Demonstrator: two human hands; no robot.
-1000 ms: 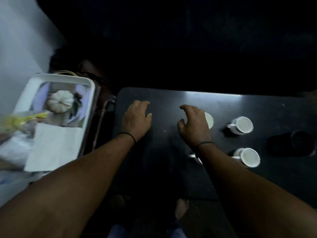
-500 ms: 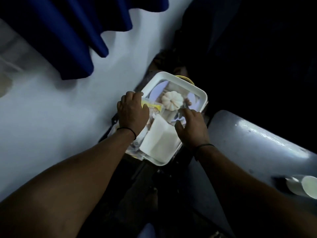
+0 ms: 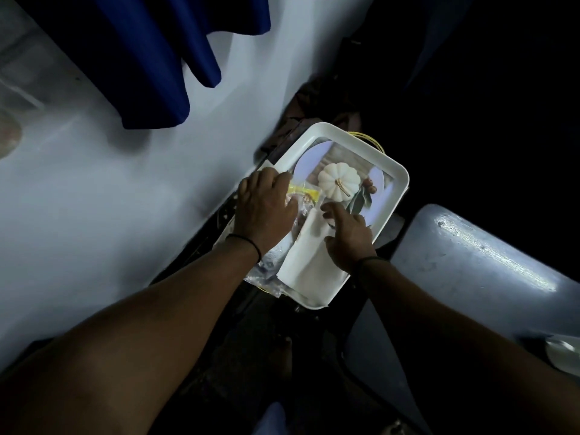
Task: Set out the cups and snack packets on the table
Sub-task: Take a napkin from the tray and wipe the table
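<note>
Left hand (image 3: 263, 211), palm down over the near-left part of a white tray (image 3: 396, 171): its grip lies curled over a yellow snack packet (image 3: 303, 193), the fingertips on the packet's yellow edge; whether the packet is pinched or only covered cannot be told. Right hand (image 3: 348, 235), just beside it: grip loosely spread, forefinger extended, fingers resting on a white folded napkin (image 3: 309, 265) that fills the tray's near end. Clear wrapped packets (image 3: 270, 268) show under the left wrist at the tray's near-left corner. The tray floor carries a printed picture of a white pumpkin (image 3: 338, 183) with leaves toward its far end. Each wrist bears a thin dark band. The counter (image 3: 477, 265), a dark surface with a bright sheen, lies to the right of the tray and apart from it; a white cup (image 3: 565, 353) stands at its near-right edge, partly cut off. A blue curtain (image 3: 163, 54) hangs above a pale wall at far left.
</note>
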